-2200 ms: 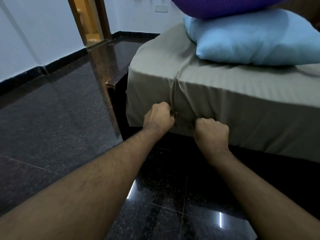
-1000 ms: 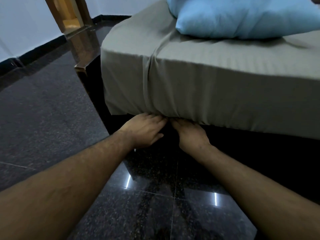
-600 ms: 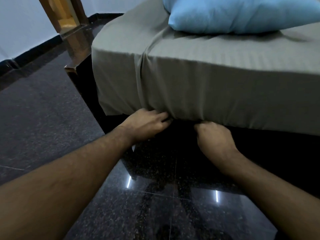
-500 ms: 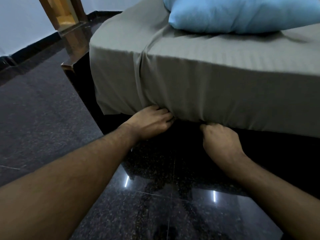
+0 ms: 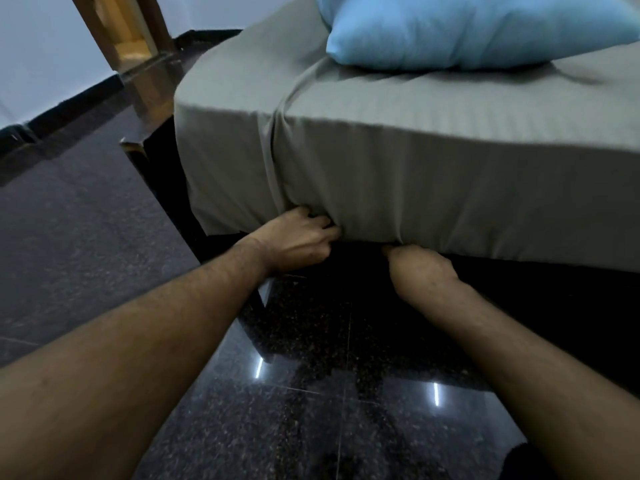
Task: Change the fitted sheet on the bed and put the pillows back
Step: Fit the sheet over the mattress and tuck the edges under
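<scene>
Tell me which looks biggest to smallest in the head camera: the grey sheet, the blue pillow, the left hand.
1. grey sheet
2. blue pillow, though cut off by the frame
3. left hand

Dim, bluish room light; warm glow from the doorway (image 5: 130, 39) top left. Two bright glints on the glossy floor (image 5: 346, 410). Deep shadow under the bed, edges soft, lines bowing.
</scene>
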Demonstrator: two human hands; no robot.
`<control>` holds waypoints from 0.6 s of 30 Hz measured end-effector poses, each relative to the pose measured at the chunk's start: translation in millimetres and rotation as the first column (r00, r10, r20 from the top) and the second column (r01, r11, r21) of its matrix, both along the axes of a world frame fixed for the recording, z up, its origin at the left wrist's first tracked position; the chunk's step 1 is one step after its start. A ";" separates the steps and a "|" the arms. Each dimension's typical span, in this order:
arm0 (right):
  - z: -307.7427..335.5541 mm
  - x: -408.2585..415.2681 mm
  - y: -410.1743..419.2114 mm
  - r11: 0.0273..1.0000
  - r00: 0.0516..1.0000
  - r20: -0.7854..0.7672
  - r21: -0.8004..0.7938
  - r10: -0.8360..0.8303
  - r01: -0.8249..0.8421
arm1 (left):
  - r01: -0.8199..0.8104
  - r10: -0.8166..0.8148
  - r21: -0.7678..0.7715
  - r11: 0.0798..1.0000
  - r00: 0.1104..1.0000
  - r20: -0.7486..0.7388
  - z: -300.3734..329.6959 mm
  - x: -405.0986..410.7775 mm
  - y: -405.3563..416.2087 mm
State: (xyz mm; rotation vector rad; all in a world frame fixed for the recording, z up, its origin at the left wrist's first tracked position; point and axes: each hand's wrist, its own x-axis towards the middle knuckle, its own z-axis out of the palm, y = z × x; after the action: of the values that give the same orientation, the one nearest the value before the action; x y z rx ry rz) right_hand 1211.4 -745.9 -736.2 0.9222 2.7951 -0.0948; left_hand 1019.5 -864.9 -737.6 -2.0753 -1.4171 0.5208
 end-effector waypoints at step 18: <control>-14.5 -36.9 -36.1 0.942 0.908 -0.337 -0.132 0.251 -0.309 | -0.253 0.238 0.071 0.965 0.955 0.177 -19.0 -19.7 -57.7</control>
State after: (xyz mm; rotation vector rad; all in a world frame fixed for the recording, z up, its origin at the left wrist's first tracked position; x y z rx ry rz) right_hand 1174.6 -782.0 -750.7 0.4876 3.1108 -0.4881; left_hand 999.8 -922.6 -756.6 -1.9173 -1.7777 0.3758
